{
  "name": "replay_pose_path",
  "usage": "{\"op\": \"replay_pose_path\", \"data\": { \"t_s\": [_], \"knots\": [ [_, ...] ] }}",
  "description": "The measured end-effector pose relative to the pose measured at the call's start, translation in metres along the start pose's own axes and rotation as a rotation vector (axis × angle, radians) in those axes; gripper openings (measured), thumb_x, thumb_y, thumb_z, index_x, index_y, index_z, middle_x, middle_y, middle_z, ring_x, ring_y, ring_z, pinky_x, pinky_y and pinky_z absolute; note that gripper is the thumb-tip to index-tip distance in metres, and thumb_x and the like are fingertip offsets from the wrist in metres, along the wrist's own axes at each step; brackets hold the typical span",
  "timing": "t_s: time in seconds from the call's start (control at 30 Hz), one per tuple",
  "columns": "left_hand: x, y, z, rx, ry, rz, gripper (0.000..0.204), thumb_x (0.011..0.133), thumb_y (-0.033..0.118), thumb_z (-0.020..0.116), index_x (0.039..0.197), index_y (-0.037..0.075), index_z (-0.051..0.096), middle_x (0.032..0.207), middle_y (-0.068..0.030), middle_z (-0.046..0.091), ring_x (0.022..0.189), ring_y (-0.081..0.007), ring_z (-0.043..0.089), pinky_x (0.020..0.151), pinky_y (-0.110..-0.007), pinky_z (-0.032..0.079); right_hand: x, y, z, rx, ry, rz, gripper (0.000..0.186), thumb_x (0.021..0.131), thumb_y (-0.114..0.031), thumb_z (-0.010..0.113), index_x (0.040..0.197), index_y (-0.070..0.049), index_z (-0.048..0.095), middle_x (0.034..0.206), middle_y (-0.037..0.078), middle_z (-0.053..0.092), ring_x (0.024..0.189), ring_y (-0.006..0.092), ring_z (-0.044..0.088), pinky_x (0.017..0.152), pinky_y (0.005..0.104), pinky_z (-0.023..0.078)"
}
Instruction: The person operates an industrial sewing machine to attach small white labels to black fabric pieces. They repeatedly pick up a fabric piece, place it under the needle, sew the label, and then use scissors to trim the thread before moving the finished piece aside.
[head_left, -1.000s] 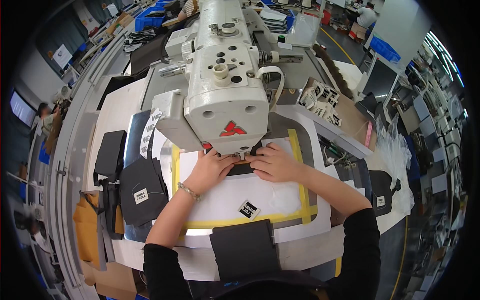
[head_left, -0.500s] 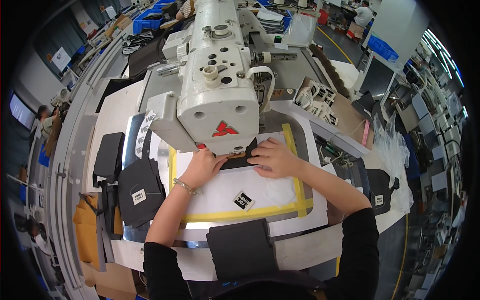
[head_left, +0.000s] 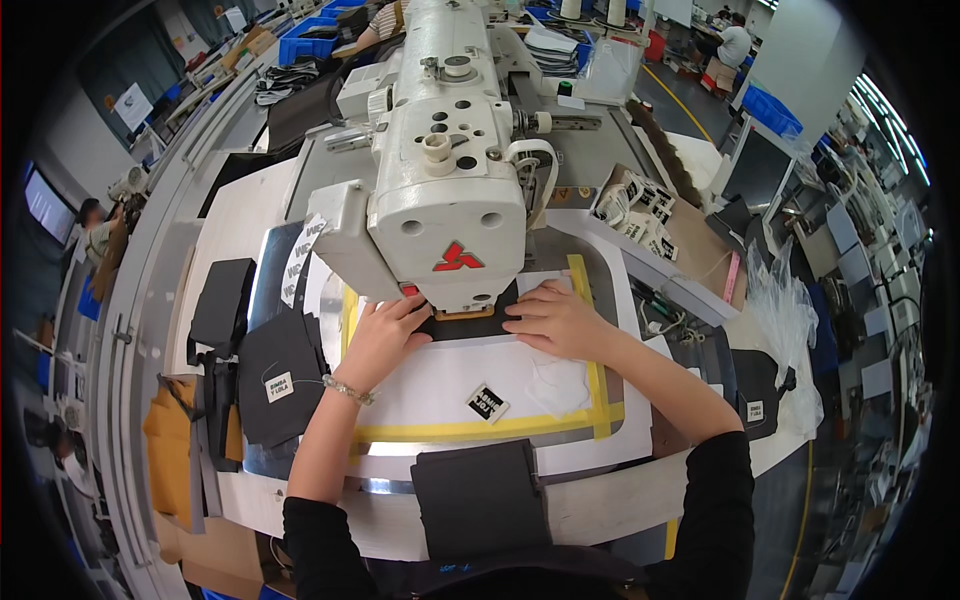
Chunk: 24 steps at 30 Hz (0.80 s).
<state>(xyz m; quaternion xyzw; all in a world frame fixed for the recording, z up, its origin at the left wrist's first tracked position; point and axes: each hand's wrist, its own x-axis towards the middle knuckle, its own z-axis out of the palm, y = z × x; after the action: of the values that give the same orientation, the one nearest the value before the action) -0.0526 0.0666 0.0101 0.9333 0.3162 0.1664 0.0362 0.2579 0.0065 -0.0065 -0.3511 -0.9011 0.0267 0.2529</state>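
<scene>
A dark fabric piece (head_left: 468,328) lies flat beneath the head of a white sewing machine (head_left: 450,230), partly hidden by it. The machine's tan clamp foot (head_left: 466,314) is over the fabric. My left hand (head_left: 388,338) rests at the fabric's left edge, fingers stretched toward the machine head. On the right edge, my right hand (head_left: 560,322) lies with its fingers spread flat. Neither hand grips anything. Nearer me, a loose black-and-white label (head_left: 487,403) lies on the white work plate (head_left: 430,385), which is bordered with yellow tape.
Dark fabric pieces are stacked at the left (head_left: 275,400), one bearing a label, and another dark stack (head_left: 480,500) sits at the front edge. A cardboard box (head_left: 690,270) of labels stands at the right, beside a clear plastic bag (head_left: 785,320).
My left hand has drawn back leftward from the clamp foot, and its fingers lie flatter. My right hand stays on the fabric's right side. The whole view has shifted slightly.
</scene>
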Motion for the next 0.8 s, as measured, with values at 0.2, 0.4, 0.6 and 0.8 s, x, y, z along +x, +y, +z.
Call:
{"op": "replay_pose_path", "data": {
  "t_s": [0.2,0.4,0.6,0.8],
  "knots": [
    [0.0,0.018,-0.002,0.084,-0.034,0.161,0.032,0.075,0.021,0.074,0.103,0.006,0.069,0.104,-0.0047,0.067,0.103,-0.0215,0.061,0.095,-0.037,0.045,-0.011,-0.014,-0.033,-0.178,-0.231,0.1,0.018,0.08,-0.022,0.072,0.098,-0.019,0.073,0.1,-0.005,0.066,0.101,0.0131,0.058,0.108,0.0477,0.028],
    [0.012,0.032,-0.007,0.13,-0.214,0.201,0.023,0.076,0.013,0.067,0.098,0.006,0.068,0.092,-0.003,0.067,0.093,-0.0199,0.064,0.092,-0.034,0.048,-0.013,-0.017,-0.035,-0.232,-0.192,0.078,0.015,0.077,-0.019,0.071,0.092,-0.017,0.071,0.093,-0.007,0.064,0.097,0.0108,0.058,0.108,0.0454,0.026],
    [0.006,0.031,0.02,0.236,0.042,0.289,0.021,0.074,0.008,0.063,0.094,0.005,0.067,0.083,-0.003,0.064,0.082,-0.0185,0.063,0.08,-0.034,0.049,-0.012,-0.012,-0.021,-0.42,-0.146,-0.035,0.006,0.075,-0.014,0.064,0.08,-0.017,0.062,0.088,-0.005,0.062,0.093,0.0115,0.058,0.101,0.0417,0.033],
    [-0.006,0.034,0.012,0.219,0.175,0.31,0.021,0.073,0.008,0.063,0.094,0.005,0.066,0.081,-0.0019,0.061,0.071,-0.0155,0.059,0.065,-0.03,0.044,-0.015,-0.025,-0.014,-0.421,0.01,-0.103,0.01,0.073,-0.013,0.062,0.082,-0.015,0.057,0.09,-0.003,0.06,0.091,0.0127,0.057,0.087,0.0392,0.039]
  ]
}}
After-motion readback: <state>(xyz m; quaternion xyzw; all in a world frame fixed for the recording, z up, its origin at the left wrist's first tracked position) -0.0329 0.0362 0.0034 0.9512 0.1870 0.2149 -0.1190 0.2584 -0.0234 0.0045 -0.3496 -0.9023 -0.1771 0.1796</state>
